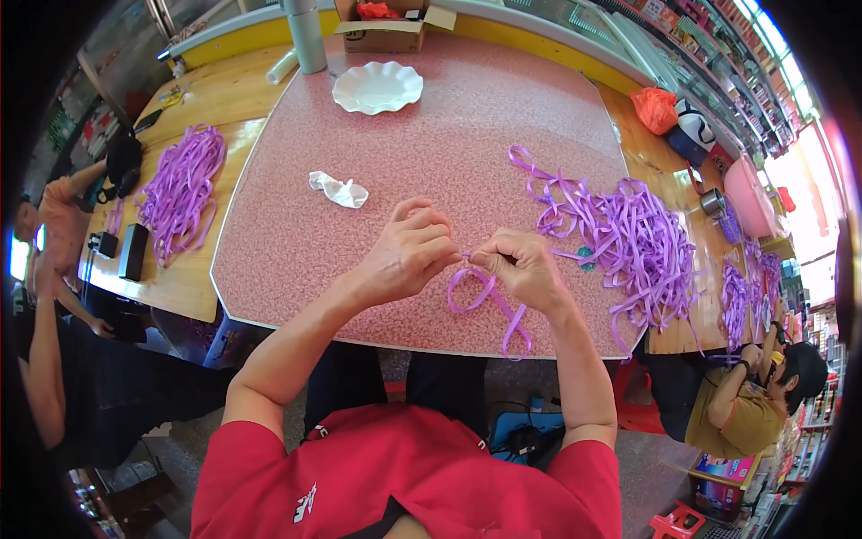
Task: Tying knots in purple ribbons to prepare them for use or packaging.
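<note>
Close together over the near middle of the table, my left hand [415, 249] and my right hand [523, 268] pinch one purple ribbon [486, 286] between their fingertips. The ribbon hangs below them in a loop, with its tail lying near the table's front edge. What exactly sits between the fingertips is too small to make out. To the right of my right hand spreads a large tangled heap of purple ribbons [642, 247]. A small green piece [586, 258] shows at the heap's left side. Beyond my left hand lies a crumpled white tissue [339, 189].
A white scalloped plate [377, 88] stands at the back, near a cardboard box [384, 31]. Another purple ribbon heap [184, 190] is on the wooden table at left. People sit at both sides; the one on the right [754, 400] is near more ribbons. A pink basin [750, 198] stands far right.
</note>
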### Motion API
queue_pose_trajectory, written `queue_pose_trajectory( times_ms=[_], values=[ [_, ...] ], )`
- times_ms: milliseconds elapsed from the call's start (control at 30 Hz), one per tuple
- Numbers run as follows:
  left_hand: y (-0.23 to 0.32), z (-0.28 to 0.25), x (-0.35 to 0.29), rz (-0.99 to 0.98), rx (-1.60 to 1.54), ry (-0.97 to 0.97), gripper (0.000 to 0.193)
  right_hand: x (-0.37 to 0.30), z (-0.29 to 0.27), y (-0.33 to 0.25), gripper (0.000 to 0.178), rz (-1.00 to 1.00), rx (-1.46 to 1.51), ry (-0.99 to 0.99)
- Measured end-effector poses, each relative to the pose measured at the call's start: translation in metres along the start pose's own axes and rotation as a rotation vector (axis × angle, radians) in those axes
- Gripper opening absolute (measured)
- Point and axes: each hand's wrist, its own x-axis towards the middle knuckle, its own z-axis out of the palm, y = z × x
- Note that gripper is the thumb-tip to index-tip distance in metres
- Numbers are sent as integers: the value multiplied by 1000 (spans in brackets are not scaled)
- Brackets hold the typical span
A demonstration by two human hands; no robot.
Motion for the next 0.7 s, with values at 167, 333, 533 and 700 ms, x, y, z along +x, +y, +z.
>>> queue_pose_trajectory(
  times_ms=[167, 333, 533, 700],
  values=[
    [-9, 2, 9, -105, -222, -160, 15, 4, -10, 3, 7, -54, 92, 68],
    [8, 38, 55, -178, -730, 84, 40, 28, -38, -43, 14, -40, 447, 204],
    [20, 45, 90, -264, -1051, -392, 43, 24, -101, -79, 20, -329, 747, 466],
    [-1, 19, 55, -374, -967, -355, 36, -33, -145, -41, 23, -255, 823, 669]
  ],
)
